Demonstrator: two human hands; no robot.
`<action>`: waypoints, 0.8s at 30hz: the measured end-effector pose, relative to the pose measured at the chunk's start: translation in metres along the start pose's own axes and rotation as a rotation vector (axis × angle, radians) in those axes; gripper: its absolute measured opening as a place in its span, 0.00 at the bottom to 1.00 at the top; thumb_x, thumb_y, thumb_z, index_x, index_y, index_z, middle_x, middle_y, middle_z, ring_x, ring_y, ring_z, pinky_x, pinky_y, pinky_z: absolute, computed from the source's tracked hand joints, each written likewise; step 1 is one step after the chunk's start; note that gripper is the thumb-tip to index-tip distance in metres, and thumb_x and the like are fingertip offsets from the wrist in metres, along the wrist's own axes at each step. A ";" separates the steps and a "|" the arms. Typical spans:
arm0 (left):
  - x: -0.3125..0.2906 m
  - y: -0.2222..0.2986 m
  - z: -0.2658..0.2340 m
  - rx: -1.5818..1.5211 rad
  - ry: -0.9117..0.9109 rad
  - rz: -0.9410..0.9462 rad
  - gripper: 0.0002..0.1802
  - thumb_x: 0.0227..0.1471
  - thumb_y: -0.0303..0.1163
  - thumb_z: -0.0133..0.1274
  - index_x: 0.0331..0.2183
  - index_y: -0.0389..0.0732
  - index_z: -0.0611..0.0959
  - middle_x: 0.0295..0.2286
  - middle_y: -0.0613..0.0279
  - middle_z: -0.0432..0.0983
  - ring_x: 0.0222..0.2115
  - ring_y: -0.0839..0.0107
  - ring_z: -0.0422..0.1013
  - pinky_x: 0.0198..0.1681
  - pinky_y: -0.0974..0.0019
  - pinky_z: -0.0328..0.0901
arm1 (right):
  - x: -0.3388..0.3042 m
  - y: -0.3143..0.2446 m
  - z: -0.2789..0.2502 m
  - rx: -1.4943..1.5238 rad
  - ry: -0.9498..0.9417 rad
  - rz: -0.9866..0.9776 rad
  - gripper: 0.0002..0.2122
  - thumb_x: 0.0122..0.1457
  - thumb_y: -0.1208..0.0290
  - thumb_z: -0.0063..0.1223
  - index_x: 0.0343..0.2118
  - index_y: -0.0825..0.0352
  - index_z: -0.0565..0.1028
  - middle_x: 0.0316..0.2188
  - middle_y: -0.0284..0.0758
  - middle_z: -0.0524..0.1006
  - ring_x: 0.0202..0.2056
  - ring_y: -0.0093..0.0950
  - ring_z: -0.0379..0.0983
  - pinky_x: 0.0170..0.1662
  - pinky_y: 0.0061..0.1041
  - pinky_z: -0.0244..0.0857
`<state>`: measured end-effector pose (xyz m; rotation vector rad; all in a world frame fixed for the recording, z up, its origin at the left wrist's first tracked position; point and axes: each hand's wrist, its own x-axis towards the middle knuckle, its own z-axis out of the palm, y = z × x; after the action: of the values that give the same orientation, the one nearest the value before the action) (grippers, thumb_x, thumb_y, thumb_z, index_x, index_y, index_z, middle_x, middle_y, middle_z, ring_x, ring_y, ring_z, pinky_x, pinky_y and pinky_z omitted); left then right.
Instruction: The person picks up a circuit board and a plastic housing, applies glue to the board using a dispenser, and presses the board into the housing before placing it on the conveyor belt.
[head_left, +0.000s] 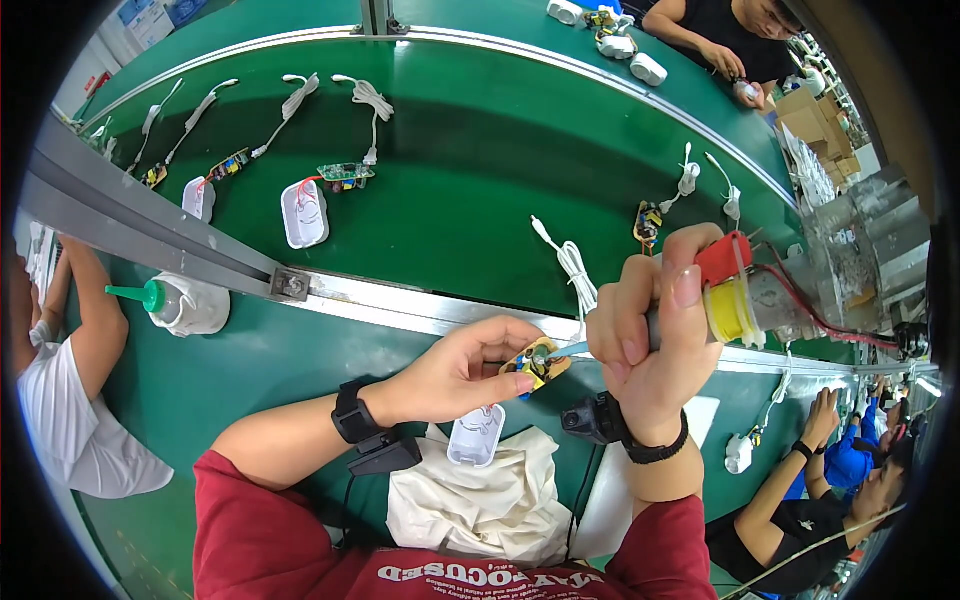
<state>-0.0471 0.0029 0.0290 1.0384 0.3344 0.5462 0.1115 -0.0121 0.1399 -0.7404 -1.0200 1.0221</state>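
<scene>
- Looks like the soldering step is on right now: the left hand [460, 372] has a small circuit board [537, 362] pinched between thumb and fingertips, held just above the green worktop [280, 370] close to the body.
- The right hand [650, 335] is wrapped in a full fist round a soldering iron [735, 295] with a yellow and red body, and its thin tip comes in from the right and meets the board.
- Left fingers: closed down on the board edge, a light pinch rather than a fist. Right fingers: clenched tight on the iron's grip, thumb on top.
- My read is that the joint is being worked, so the next bit calls for a steady board and a tip that stays on the one spot without sliding onto nearby parts. Hard to tell from here which joint it is, too small.
- A white plastic shell [475, 437] lies on a crumpled cloth [490, 500] right below the hands.
- Up on the conveyor belt [470, 150] there are more boards with white cables [573, 268] and another open white housing [304, 214].
- A squeeze bottle with a green nozzle [180, 303] sits off to the left, and other people are at work around the line.
</scene>
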 end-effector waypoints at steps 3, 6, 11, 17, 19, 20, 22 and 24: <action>-0.001 0.000 0.000 -0.011 0.001 -0.010 0.22 0.55 0.22 0.52 0.51 0.36 0.67 0.45 0.61 0.70 0.44 0.77 0.67 0.44 0.72 0.65 | 0.001 0.000 0.001 -0.119 0.018 -0.007 0.13 0.62 0.58 0.46 0.31 0.60 0.58 0.08 0.26 0.54 0.07 0.16 0.46 0.09 0.18 0.40; -0.002 0.001 -0.001 -0.011 0.001 -0.017 0.22 0.55 0.23 0.52 0.51 0.36 0.67 0.45 0.61 0.70 0.44 0.77 0.67 0.44 0.72 0.66 | -0.001 0.000 0.000 0.042 0.003 0.002 0.08 0.61 0.69 0.45 0.33 0.64 0.59 0.12 0.25 0.59 0.11 0.13 0.50 0.13 0.16 0.44; -0.002 0.001 -0.001 0.005 -0.008 -0.017 0.22 0.55 0.23 0.52 0.51 0.36 0.67 0.45 0.61 0.70 0.44 0.77 0.67 0.44 0.72 0.66 | -0.001 -0.002 -0.001 0.047 0.023 0.024 0.09 0.61 0.68 0.45 0.32 0.64 0.59 0.12 0.25 0.59 0.11 0.13 0.50 0.13 0.16 0.44; -0.004 0.001 -0.003 0.006 0.000 -0.030 0.22 0.55 0.23 0.52 0.50 0.36 0.67 0.45 0.61 0.70 0.44 0.77 0.67 0.44 0.72 0.66 | -0.001 0.001 0.001 0.001 0.035 -0.001 0.11 0.62 0.66 0.45 0.39 0.68 0.61 0.12 0.25 0.59 0.10 0.13 0.50 0.13 0.16 0.44; -0.004 0.001 -0.003 0.010 -0.001 -0.027 0.22 0.55 0.24 0.52 0.51 0.36 0.67 0.45 0.61 0.70 0.44 0.77 0.67 0.44 0.72 0.66 | 0.000 0.000 0.002 -0.027 0.043 -0.009 0.13 0.62 0.65 0.45 0.42 0.69 0.62 0.12 0.25 0.59 0.10 0.13 0.50 0.13 0.15 0.44; -0.005 0.002 -0.003 0.012 -0.002 -0.025 0.22 0.55 0.24 0.53 0.51 0.36 0.67 0.45 0.61 0.70 0.43 0.77 0.68 0.44 0.71 0.66 | 0.001 -0.001 0.003 -0.043 0.045 -0.007 0.15 0.62 0.65 0.45 0.44 0.71 0.61 0.11 0.25 0.59 0.10 0.13 0.50 0.13 0.15 0.44; -0.005 0.002 -0.004 0.007 -0.002 -0.039 0.22 0.55 0.24 0.52 0.51 0.36 0.67 0.45 0.61 0.70 0.43 0.77 0.68 0.44 0.71 0.66 | 0.002 -0.003 0.004 -0.074 0.050 -0.005 0.20 0.62 0.63 0.45 0.49 0.73 0.60 0.11 0.25 0.59 0.10 0.13 0.51 0.13 0.15 0.44; -0.004 0.003 -0.006 -0.005 -0.003 -0.067 0.22 0.55 0.24 0.52 0.51 0.36 0.68 0.44 0.61 0.71 0.43 0.77 0.68 0.44 0.71 0.67 | 0.002 -0.004 0.005 -0.081 0.055 -0.003 0.21 0.62 0.62 0.45 0.49 0.74 0.60 0.11 0.25 0.59 0.10 0.12 0.51 0.13 0.15 0.44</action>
<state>-0.0545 0.0063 0.0292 1.0198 0.3638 0.4851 0.1087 -0.0110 0.1459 -0.8290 -1.0196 0.9567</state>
